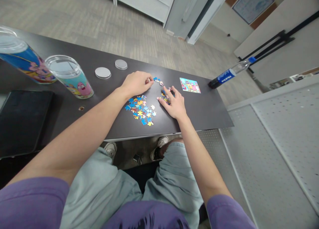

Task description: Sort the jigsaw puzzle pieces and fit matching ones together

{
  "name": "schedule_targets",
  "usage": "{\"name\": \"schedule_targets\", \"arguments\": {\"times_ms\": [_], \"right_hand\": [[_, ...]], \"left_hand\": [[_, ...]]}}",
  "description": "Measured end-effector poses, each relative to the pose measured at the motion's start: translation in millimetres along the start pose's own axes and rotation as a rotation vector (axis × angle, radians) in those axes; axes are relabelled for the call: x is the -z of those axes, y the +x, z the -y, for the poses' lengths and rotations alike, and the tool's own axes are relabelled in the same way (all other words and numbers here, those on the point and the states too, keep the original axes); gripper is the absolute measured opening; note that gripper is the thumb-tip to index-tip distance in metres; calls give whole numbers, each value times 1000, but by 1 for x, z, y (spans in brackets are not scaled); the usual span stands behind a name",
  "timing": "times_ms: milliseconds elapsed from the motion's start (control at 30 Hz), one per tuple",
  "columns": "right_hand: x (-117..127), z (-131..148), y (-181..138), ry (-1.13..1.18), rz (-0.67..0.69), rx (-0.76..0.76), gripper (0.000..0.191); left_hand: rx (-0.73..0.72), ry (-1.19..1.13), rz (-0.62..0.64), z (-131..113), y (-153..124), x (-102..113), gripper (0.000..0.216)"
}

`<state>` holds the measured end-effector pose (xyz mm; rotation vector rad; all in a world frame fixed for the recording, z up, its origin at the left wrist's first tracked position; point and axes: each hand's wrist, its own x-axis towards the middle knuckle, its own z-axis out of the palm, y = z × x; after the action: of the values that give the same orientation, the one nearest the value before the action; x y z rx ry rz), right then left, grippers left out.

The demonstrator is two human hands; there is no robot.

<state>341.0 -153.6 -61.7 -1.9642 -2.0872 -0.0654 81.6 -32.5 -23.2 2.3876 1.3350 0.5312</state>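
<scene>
- Teal cup (pixel 79 85) sits well left of the loose pile of puzzle pieces (pixel 140 113).
- Left hand (pixel 138 84): just past that pile, fingers curled in, can't tell if a piece is pinched.
- Little blue-and-white cluster (pixel 156 79) by those fingertips, past the pile and right. Looks like piecing-together stage tbh; next move probably wants a light pinch and careful lining up.
- Right hand (pixel 175 104): right of the pile, fingers loosely spread over more pieces (pixel 164 96), no grip visible.
- Picture card (pixel 190 85): farther right of the pile.

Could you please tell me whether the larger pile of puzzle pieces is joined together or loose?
Loose: the puzzle pieces lie scattered on the dark table at differing angles, some overlapping, others apart.
</scene>
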Motion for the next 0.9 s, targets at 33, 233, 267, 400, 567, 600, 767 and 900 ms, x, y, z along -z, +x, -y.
{"name": "schedule_targets", "arguments": {"times_ms": [33, 233, 267, 400, 567, 600, 767, 900], "right_hand": [[-1, 0, 0, -1, -4, -12, 62], [-5, -1, 3, -35, -63, -107, 59], [-6, -1, 3, -44, -72, -116, 56], [-4, 1, 5, -57, -86, -119, 50], [-1, 3, 6, -39, -69, -120, 50], [-1, 3, 6, -31, -61, -123, 51], [-1, 0, 6, 30, 8, -137, 82], [-1, -1, 5, 77, 55, -100, 97]], "left_hand": [[2, 1, 0, 0, 0, 0, 26], [14, 10, 7, 0, 0, 1, 26], [14, 12, 8, 0, 0, 1, 26], [16, 18, 17, -1, 0, 1, 26], [13, 22, 19, 0, 1, 1, 27], [12, 22, 18, 1, 1, 0, 28], [10, 19, 20, 2, 2, -2, 30], [12, 20, 17, 3, 2, -3, 29]]}}
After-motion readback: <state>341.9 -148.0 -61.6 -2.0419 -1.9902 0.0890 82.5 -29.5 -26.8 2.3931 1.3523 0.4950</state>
